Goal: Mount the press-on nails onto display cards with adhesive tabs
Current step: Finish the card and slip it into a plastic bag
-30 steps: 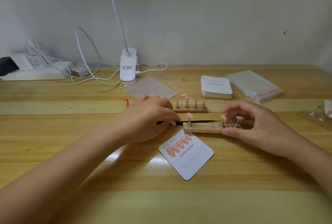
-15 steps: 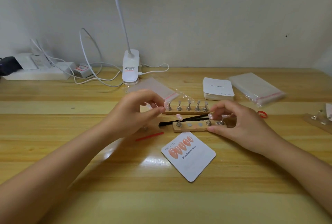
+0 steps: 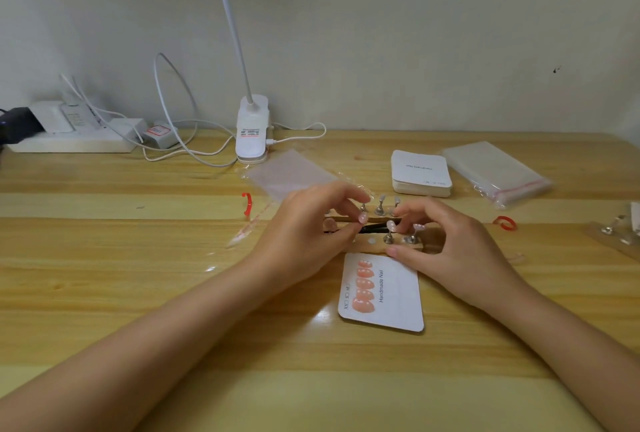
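Display card [image 3: 394,296] holds four pink nails; left hand [image 3: 311,230] pinches another nail [image 3: 363,218]; right hand [image 3: 446,241] grips wooden stand [image 3: 372,242]; two nails left.

Glossy wooden table [image 3: 138,293], metal pegs [image 3: 380,211]

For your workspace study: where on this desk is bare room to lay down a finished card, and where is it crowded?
Free: the near strip of desk below the display card, between the forearms; also the left stretch between the power strip and the left hand. Crowded: around the wooden nail stand and both hands.
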